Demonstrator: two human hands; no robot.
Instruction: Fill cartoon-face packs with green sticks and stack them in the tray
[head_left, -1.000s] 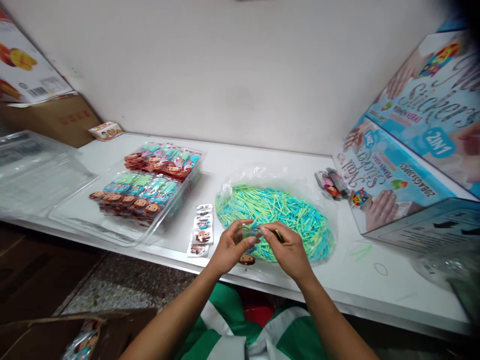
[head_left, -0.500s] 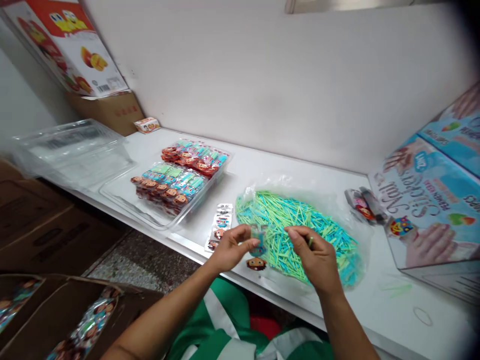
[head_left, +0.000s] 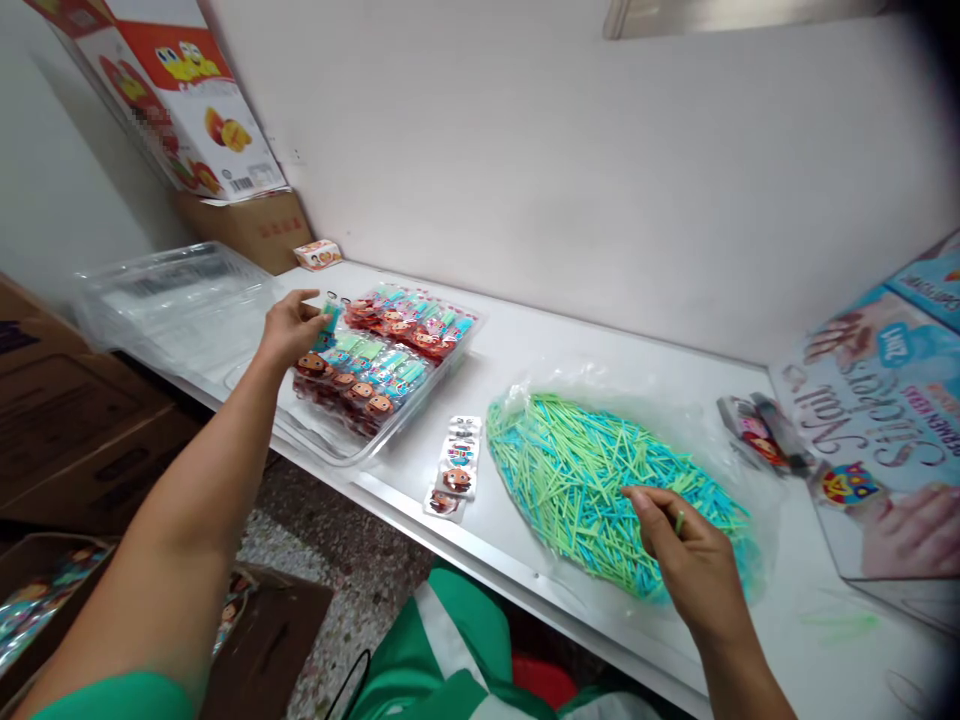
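Observation:
My left hand is stretched out at the near-left corner of a transparent plastic tray. It pinches a small see-through packet with a cartoon face at its lower end. Rows of similar packets fill much of the tray. Over a plastic bag of thin green and blue sticks is my right hand, its fingers curled round a short green stick. Flat silvery packets with the same cartoon face lie between tray and bag.
Another transparent container stands at the left end of the white table. Printed cartons and a small box are behind it. A nail sticker box is at right. Open cartons sit below left.
My left hand has carried the packet from in front of the bag leftward to the tray. My right hand stays over the bag, still curled. The view has shifted slightly.

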